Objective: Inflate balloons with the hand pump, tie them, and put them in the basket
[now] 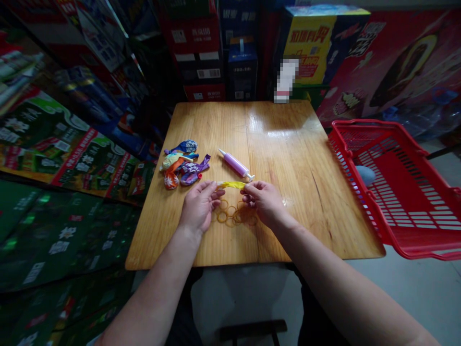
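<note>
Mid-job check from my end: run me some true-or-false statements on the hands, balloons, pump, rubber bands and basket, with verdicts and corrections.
1. The left hand and right hand both hold the yellow balloon. True.
2. The purple pump stands upright. False: the purple pump lies on its side on the wooden table.
3. Rubber bands lie on the wooden table. True.
4. The balloon pile is to the right of the purple pump. False: the balloon pile is to its left.
5. The red basket is to the right of the wooden table. True.
</note>
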A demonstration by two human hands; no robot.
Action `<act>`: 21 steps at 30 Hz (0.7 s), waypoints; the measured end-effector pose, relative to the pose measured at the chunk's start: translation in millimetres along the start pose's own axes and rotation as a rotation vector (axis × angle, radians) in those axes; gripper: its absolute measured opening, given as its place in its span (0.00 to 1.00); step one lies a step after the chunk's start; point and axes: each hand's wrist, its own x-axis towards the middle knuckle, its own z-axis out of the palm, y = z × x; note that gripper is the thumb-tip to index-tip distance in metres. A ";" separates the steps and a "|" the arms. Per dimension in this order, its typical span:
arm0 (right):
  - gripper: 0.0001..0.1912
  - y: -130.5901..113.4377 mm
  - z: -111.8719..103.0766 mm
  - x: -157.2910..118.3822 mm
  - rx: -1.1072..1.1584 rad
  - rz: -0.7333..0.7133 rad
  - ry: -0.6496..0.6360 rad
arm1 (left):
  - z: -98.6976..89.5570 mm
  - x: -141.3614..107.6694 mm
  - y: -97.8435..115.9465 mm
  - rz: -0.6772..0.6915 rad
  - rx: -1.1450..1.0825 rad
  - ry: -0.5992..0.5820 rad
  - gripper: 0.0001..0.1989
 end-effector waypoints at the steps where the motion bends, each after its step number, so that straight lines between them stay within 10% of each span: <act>1: 0.13 1.1 1.1 0.3 0.001 0.015 0.010 | 0.9 -1.2 -1.2 0.082 0.040 0.028 0.15; 4: 0.12 1.7 4.4 -0.7 -0.031 -0.009 0.011 | 3.0 -7.2 -2.4 0.184 0.145 0.019 0.13; 10: 0.09 4.2 12.2 -12.8 -0.352 -0.396 -0.058 | 8.8 -17.1 -4.7 -0.319 0.050 -0.273 0.18; 21: 0.11 -1.8 1.1 23.2 -1.098 -0.886 0.178 | 5.8 6.3 -3.2 -0.164 -0.221 -0.107 0.12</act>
